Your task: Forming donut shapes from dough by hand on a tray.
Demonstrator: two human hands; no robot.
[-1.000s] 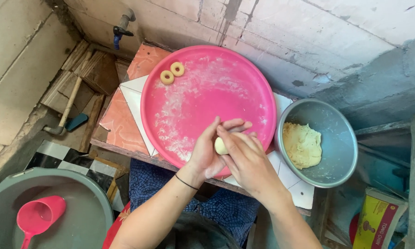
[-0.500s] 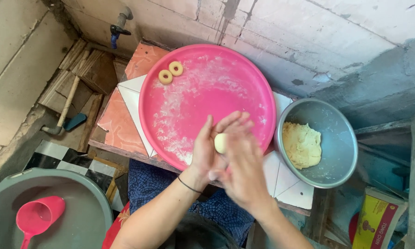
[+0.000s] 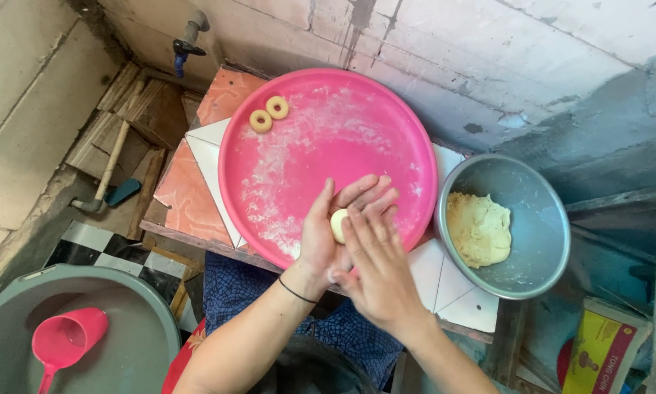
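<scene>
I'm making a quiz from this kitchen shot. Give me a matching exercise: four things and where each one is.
Things:
1. dough ball
2. dough rings
3. dough lump
4. pink scoop

Places:
a. in the metal bowl
b. in the grey basin
c. between the left hand and right hand
d. on the pink tray's far edge

Pairs: 1-c, 2-d, 3-a, 4-b

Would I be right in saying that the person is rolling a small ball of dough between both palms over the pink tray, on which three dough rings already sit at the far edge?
Not quite: the head view shows two dough rings at the far edge of the pink tray, not three. The rest holds: the left hand and right hand press a small ball of dough between the palms over the tray.
</scene>
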